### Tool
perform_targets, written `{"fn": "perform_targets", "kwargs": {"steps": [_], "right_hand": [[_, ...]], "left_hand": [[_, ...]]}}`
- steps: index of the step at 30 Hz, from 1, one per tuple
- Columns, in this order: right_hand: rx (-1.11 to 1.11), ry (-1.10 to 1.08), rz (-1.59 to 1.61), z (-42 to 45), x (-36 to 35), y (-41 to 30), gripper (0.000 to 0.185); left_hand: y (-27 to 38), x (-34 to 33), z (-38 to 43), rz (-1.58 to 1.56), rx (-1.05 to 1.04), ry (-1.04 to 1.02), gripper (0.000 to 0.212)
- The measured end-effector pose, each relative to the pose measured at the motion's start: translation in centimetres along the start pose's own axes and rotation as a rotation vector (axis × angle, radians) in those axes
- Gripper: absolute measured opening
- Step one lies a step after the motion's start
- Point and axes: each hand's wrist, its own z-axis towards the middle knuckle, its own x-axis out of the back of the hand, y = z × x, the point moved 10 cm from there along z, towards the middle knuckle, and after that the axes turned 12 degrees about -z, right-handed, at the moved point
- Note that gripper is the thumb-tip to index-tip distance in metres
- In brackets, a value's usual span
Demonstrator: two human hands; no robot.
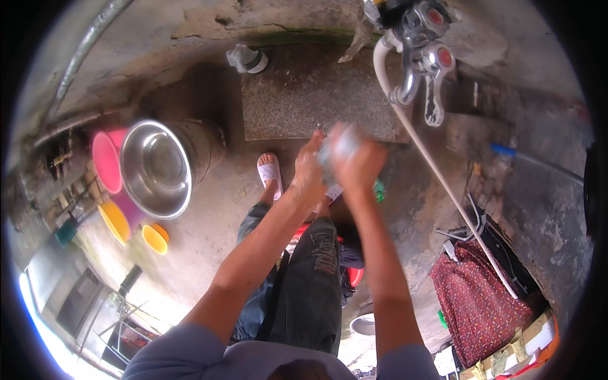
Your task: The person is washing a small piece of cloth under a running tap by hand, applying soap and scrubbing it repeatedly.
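Observation:
Before my body, my left hand (pixel 311 166) and my right hand (pixel 358 156) are close together above the edge of a stone slab (pixel 304 104). Between them is a pale, bunched wet-looking cloth (pixel 346 142), blurred by motion. My right fingers close over it from above. My left hand presses against its other side, with the thumb raised. Wet streaks or suds show on my left wrist. Below the hands are my legs in dark trousers and a light slipper (pixel 270 172).
Metal taps (pixel 430 57) with a white hose (pixel 427 152) are at the upper right. A steel basin (pixel 156 168), a pink bucket (pixel 107 161) and yellow basins (pixel 156 238) stand left. A patterned red cloth bag (pixel 479 304) lies lower right.

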Motion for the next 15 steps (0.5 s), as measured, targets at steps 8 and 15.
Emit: {"fn": "perform_targets", "kwargs": {"steps": [8, 15], "right_hand": [[-0.273, -0.149, -0.298, 2.9, -1.5, 4.1, 0.016], [0.071, 0.382, -0.248, 1.9, 2.2, 3.4, 0.032]], "left_hand": [[1.0, -0.8, -1.8, -0.021, 0.130, -0.007, 0.020], [7.0, -0.7, 1.0, 0.134, -0.204, -0.308, 0.020]]}}
